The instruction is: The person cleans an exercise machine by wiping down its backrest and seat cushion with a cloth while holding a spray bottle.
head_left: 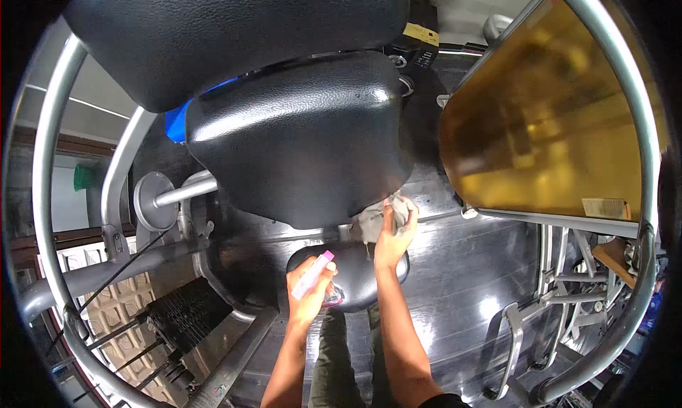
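My left hand (304, 305) is closed around a spray bottle (312, 276) with a white head and a pink nozzle. The bottle's clear lower part shows beneath my fingers. In my right hand (394, 241) is a crumpled grey cloth (374, 221), at the lower right edge of a large black padded seat (298, 152). Whether the cloth presses on the padding, I cannot tell. Below both hands lies a smaller black pad (362, 273), partly hidden by the left hand and the bottle.
A black backrest (249, 24) rises behind the seat. Curved silver tubes (50, 159) frame both sides. At right stands a shiny amber panel (547, 117); at left are a round metal disc (155, 200) and a black weight stack (188, 314). Dark plank flooring (462, 287) lies below.
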The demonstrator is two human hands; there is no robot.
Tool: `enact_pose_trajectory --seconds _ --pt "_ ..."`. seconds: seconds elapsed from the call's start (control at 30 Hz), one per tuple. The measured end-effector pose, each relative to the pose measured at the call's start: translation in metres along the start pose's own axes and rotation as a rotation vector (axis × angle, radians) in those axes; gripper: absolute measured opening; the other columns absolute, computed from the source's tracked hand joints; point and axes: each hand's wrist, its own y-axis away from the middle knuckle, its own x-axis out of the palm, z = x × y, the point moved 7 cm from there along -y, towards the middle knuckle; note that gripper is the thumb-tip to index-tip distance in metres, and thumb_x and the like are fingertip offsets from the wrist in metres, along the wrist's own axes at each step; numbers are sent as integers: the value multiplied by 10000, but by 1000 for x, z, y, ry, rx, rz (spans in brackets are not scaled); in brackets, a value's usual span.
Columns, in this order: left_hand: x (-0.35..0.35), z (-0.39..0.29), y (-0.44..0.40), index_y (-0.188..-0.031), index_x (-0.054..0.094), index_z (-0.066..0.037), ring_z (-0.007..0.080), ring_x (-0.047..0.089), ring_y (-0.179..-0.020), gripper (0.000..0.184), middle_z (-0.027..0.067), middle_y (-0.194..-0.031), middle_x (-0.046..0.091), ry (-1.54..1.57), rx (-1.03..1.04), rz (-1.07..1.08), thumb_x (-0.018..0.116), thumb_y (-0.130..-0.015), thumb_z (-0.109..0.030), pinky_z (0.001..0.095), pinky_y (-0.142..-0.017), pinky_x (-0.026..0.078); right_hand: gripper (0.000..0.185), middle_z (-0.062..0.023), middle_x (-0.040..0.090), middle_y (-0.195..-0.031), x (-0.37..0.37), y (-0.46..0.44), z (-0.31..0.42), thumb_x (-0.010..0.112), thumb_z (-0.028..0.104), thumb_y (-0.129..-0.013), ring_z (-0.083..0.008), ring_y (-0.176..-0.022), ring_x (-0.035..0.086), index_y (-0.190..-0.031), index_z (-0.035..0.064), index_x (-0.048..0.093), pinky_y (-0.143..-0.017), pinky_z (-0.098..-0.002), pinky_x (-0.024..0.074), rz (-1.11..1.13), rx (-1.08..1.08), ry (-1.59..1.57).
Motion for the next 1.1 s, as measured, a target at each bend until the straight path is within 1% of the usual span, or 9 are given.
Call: enact_pose_trajectory --seconds 0.17,0.37,0.47,0.57,0.63,0.73,0.87,0.97,1.1 --pt "11 2 -5 -864 636 -6 124 591 -503 144 99 -777 667 5 8 -7 620 -921 -138 242 -480 394 226 -82 627 -1064 -2 10 -12 656 3 -889 -152 -993 581 -1106 -13 593 -909 -299 453 -157 -35 -67" --pt "27 1 -10 -863 632 3 133 594 -505 125 104 -775 662 4 -12 10 623 -911 -112 248 -490 414 229 -40 643 -960 -21 -20 -74 694 147 -891 -116 -886 576 -1036 -19 630 -835 -253 447 -107 329 -139" --pt "31 3 -15 -853 651 11 94 569 -523 88 67 -714 653 -2 -71 -12 662 -884 -71 244 -503 444 295 -34 634 -1051 -12 -40 -40 678 102 -885 -122 -964 575 -1148 -14 611 -859 -270 447 138 475 -94" --pt "37 7 -20 -859 648 13 97 570 -521 77 65 -718 652 47 -54 -18 652 -884 -59 243 -504 448 250 -3 623 -940 -10 -42 -22 640 121 -924 -75 -839 550 -1130 -16 611 -741 -234 456 116 256 -115" --pt "41 6 -23 -864 650 14 99 570 -520 77 65 -725 651 48 -70 -13 653 -883 -61 244 -504 448 251 -30 636 -1011 -9 -26 -44 597 42 -927 -94 -888 576 -1170 -16 602 -799 -240 466 98 275 -274" --pt "48 7 -26 -862 635 4 119 583 -511 101 86 -754 651 31 -64 -1 633 -899 -90 248 -498 441 270 -98 667 -1033 -13 -13 -50 553 -47 -890 -154 -970 630 -1153 -18 608 -873 -283 472 160 122 194" --pt "51 7 -31 -854 619 -9 136 594 -500 144 107 -774 649 5 -17 10 607 -924 -135 251 -496 441 274 -167 685 -1036 -16 -23 -67 578 -33 -871 -239 -980 668 -1143 -29 616 -875 -336 487 224 20 370" --pt "50 10 -33 -863 623 -9 135 591 -494 148 109 -775 650 -27 -73 -3 606 -925 -142 249 -506 453 264 -131 704 -968 -17 -41 -80 619 6 -867 -208 -909 676 -1129 -25 633 -820 -327 501 289 294 474" --pt "49 22 -36 -877 630 0 142 589 -487 160 113 -773 654 -8 -80 -27 618 -918 -155 258 -512 471 254 -75 709 -963 -11 -35 -55 675 66 -867 -120 -859 635 -1105 -22 655 -779 -286 501 218 247 33"
